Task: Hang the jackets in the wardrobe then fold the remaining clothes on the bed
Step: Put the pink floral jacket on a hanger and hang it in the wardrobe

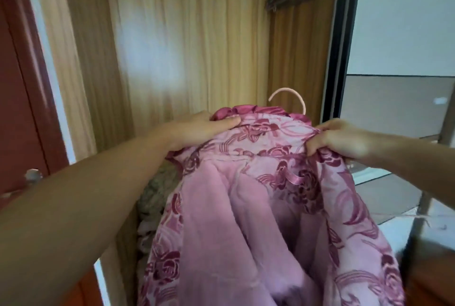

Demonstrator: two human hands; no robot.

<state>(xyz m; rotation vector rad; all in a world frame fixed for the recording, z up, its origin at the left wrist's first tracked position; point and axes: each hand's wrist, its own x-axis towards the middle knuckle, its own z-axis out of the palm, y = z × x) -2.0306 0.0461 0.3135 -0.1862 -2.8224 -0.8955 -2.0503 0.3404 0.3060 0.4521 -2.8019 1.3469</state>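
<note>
We hold a pink quilted jacket (248,207) with dark rose brocade trim in front of the open wooden wardrobe (192,42), its collar up and its length hanging straight down, pale lining towards us. A pale pink plastic hanger hook (290,98) rises behind the collar, curving left. Our left hand (204,128) grips the left shoulder, thumb lying flat along the collar, while our right hand (342,138) pinches the right shoulder with curled fingers (317,144).
</note>
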